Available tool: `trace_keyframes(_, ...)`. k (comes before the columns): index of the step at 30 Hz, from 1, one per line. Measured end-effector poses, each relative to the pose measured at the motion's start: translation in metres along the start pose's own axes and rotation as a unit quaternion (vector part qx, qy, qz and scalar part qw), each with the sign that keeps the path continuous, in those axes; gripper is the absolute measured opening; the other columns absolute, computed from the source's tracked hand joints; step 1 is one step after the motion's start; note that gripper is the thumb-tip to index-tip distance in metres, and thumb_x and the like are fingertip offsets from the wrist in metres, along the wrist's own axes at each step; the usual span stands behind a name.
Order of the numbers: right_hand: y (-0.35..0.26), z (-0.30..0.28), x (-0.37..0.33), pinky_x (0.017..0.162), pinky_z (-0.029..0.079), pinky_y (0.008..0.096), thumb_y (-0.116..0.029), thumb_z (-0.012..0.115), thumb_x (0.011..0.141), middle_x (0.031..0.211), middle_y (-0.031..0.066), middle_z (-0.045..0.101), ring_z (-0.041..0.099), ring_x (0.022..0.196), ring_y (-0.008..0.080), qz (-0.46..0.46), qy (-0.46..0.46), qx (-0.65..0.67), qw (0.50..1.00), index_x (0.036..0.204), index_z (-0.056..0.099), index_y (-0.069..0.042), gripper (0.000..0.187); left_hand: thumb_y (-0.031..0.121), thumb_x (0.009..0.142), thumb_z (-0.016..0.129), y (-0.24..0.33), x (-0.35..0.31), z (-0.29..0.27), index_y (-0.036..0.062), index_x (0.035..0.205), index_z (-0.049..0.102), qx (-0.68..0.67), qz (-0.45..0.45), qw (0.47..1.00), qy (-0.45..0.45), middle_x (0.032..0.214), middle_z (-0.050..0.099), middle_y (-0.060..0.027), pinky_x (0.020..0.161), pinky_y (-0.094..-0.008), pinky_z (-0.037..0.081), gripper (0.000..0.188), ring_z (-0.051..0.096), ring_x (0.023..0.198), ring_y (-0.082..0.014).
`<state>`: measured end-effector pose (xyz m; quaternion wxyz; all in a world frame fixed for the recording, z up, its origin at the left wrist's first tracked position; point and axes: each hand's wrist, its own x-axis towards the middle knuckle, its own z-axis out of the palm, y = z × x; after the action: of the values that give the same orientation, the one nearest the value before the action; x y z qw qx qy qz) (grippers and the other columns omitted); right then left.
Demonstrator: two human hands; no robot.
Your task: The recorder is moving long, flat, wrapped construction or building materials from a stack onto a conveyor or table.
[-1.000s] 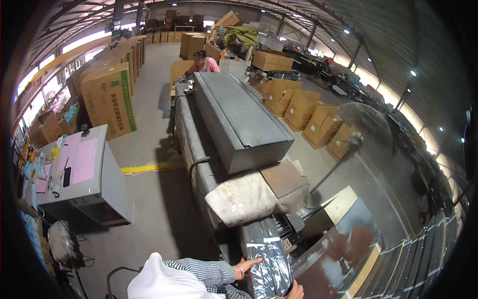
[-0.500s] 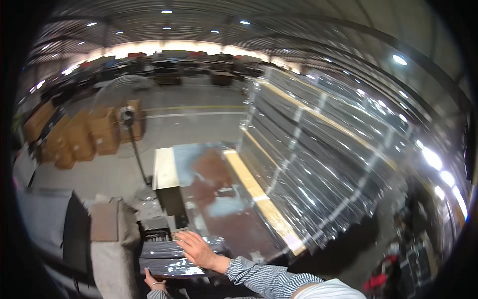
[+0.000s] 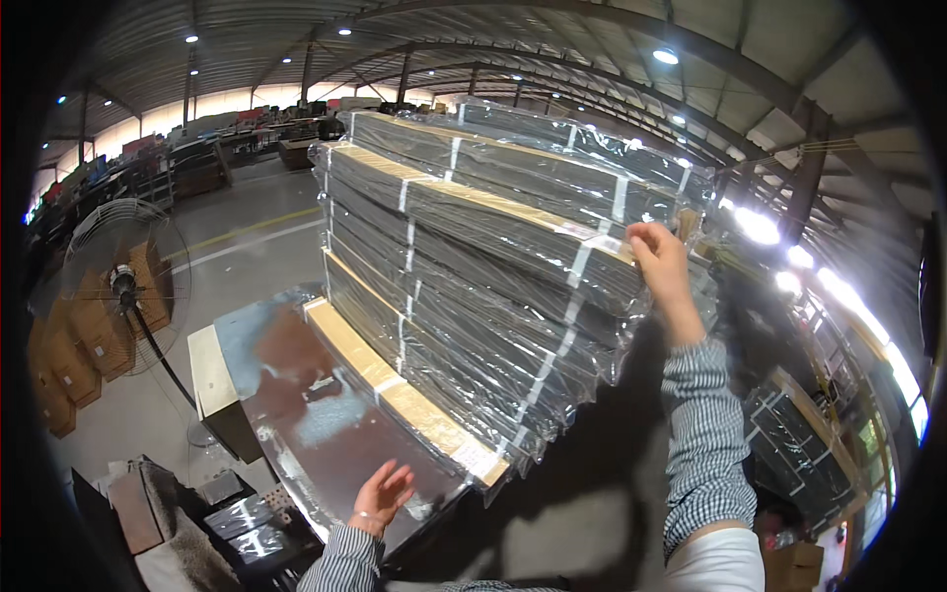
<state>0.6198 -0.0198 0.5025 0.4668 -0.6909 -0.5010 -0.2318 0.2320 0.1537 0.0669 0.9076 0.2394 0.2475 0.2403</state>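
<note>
Right hand (image 3: 659, 259) clenched on top wrapped bundle (image 3: 513, 222), high on stack (image 3: 464, 296) beside worktop (image 3: 296, 395). Left hand (image 3: 380, 496) released, hovering over worktop. Risk: slick film slips, one-handed pull topples bundle.

Roof: arched metal trusses with round ceiling lamps (image 3: 666, 56).
Floor: grey concrete floor (image 3: 247, 247) with painted lines.
Left: pedestal fan (image 3: 123, 281), stacked cardboard boxes (image 3: 59, 360).
Right: bright daylight.

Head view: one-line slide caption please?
Right hand grips the top corner of stacked plastic-wrapped packs; left hand hovers open over the shiny table.
</note>
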Motion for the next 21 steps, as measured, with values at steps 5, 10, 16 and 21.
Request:
trace_keyframes(5, 0.023, 0.008, 0.007, 0.079, 0.049, 0.0335, -0.020, 0.060, 0.084, 0.098, 0.0173, 0.064, 0.064, 0.088, 0.0269, -0.096, -0.121, -0.085, 0.984, 0.096, 0.064, 0.002, 0.026, 0.043, 0.094, 0.057, 0.037, 0.028, 0.164, 0.0160, 0.149, 0.024, 0.073, 0.099, 0.976, -0.181, 0.144, 0.043, -0.0154, 0.102, -0.0493, 0.041, 0.069, 0.045, 0.130, -0.0288)
trace_keyframes(10, 0.006, -0.014, 0.022, 0.078, 0.048, 0.0304, -0.027, 0.066, 0.087, 0.100, 0.0115, 0.067, 0.063, 0.088, 0.0200, -0.040, -0.001, 0.039, 0.998, 0.110, 0.061, 0.000, 0.036, 0.045, 0.091, 0.062, 0.087, 0.024, 0.252, 0.0111, 0.145, 0.027, -0.051, 0.170, 0.947, -0.266, 0.132, 0.053, -0.0165, 0.094, -0.0466, 0.049, 0.072, 0.055, 0.119, -0.0281)
trace_keyframes(16, 0.098, -0.049, 0.130, 0.094, 0.040, 0.0276, -0.036, 0.068, 0.086, 0.118, 0.0089, 0.063, 0.060, 0.102, 0.0178, 0.252, 0.003, 0.178, 0.951, 0.126, 0.057, -0.005, 0.051, 0.027, 0.088, 0.071, 0.121, 0.048, 0.265, 0.0044, 0.118, 0.055, -0.141, 0.195, 0.964, -0.113, 0.109, 0.064, -0.0118, 0.090, -0.0423, 0.055, 0.041, 0.065, 0.100, -0.0253)
trace_keyframes(21, 0.033, 0.028, 0.054, 0.093, 0.047, 0.0344, -0.019, 0.067, 0.079, 0.121, 0.0107, 0.055, 0.060, 0.101, 0.0219, 0.115, -0.198, 0.425, 0.876, 0.131, 0.047, -0.001, 0.059, 0.032, 0.090, 0.066, 0.126, 0.010, 0.222, 0.0039, 0.122, 0.058, -0.350, 0.142, 0.861, -0.342, 0.118, 0.064, -0.0177, 0.098, -0.0532, 0.048, 0.043, 0.062, 0.111, -0.0320)
